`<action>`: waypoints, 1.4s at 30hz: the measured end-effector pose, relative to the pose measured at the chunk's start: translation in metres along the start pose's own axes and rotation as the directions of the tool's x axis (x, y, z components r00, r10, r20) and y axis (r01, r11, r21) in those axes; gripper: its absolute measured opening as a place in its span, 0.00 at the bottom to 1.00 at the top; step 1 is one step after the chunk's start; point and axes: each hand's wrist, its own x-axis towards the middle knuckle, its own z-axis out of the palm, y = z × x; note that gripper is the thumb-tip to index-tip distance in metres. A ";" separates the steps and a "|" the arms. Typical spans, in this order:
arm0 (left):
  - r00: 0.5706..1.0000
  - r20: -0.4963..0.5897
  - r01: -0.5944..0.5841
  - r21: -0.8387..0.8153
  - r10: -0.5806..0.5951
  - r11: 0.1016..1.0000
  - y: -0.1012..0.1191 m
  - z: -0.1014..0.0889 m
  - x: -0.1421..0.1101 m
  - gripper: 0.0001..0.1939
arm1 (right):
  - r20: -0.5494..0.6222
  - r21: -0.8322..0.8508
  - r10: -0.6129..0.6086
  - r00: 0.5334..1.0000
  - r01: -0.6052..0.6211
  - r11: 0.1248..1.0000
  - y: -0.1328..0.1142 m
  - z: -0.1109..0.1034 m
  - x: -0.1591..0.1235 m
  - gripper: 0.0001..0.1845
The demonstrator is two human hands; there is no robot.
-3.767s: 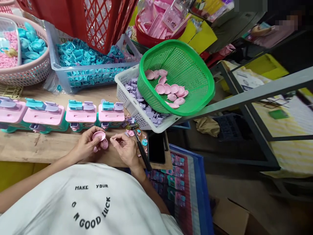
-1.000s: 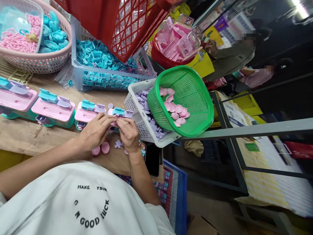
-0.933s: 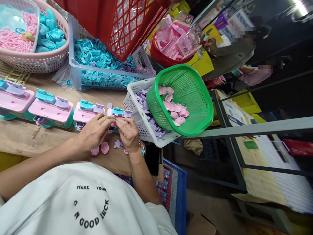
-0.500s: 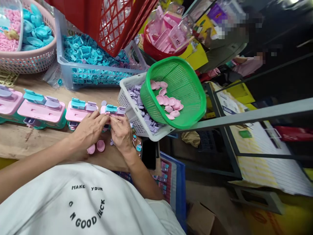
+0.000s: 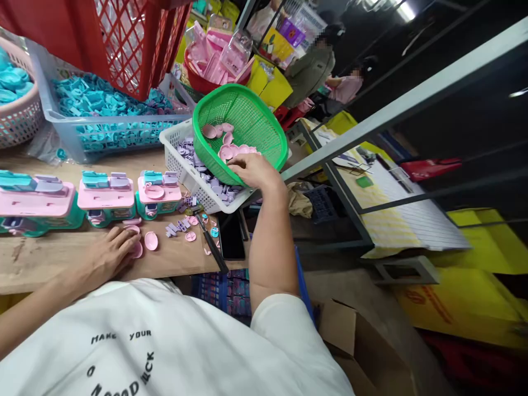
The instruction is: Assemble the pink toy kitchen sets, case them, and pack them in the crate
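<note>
My right hand (image 5: 253, 168) reaches into the green basket (image 5: 264, 124), fingers bent down and pinched among the pink plates (image 5: 225, 151); what they grip is hidden. My left hand (image 5: 109, 253) lies flat on the wooden table (image 5: 41, 261), fingertips touching a pink plate (image 5: 135, 248). Another loose pink plate (image 5: 150, 240) lies just right of it. A row of pink-topped teal toy units (image 5: 107, 198) stands behind; the rightmost unit (image 5: 159, 193) carries a pink plate on top.
The green basket rests in a white basket of lilac parts (image 5: 181, 162). Small lilac pieces (image 5: 177, 225), a black tool (image 5: 212, 250) and a phone (image 5: 231, 236) lie near the table edge. A grey basket of teal parts (image 5: 103, 110) and red crate (image 5: 103, 38) stand behind. People sit far back.
Both hands left the rightmost toy unit. My right hand moved up and right into the green basket; my left dropped to the loose pink plates. The view swung right.
</note>
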 end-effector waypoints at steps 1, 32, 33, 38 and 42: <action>1.000 0.011 0.022 0.008 -0.022 1.000 0.001 0.003 -0.001 0.16 | 0.117 0.040 -0.023 0.993 0.019 0.999 0.002 0.001 0.006 0.16; 0.692 0.363 0.419 -0.906 -0.624 -0.063 0.033 -0.023 0.101 0.27 | -0.054 0.110 0.067 0.996 -0.061 0.992 -0.004 0.009 0.015 0.13; 0.685 0.371 0.419 -0.904 -0.627 -0.078 0.032 -0.024 0.101 0.27 | -0.161 0.185 0.069 0.985 -0.039 0.982 -0.008 0.006 0.008 0.14; 0.717 0.373 0.386 -0.916 -0.589 -0.110 0.032 -0.029 0.100 0.28 | -0.397 0.446 -0.126 0.909 0.311 0.839 -0.072 0.015 -0.041 0.15; 0.750 0.430 0.423 -0.896 -0.503 -0.136 0.034 -0.031 0.099 0.25 | -0.353 0.559 -0.288 0.890 0.448 0.698 -0.132 0.062 -0.063 0.14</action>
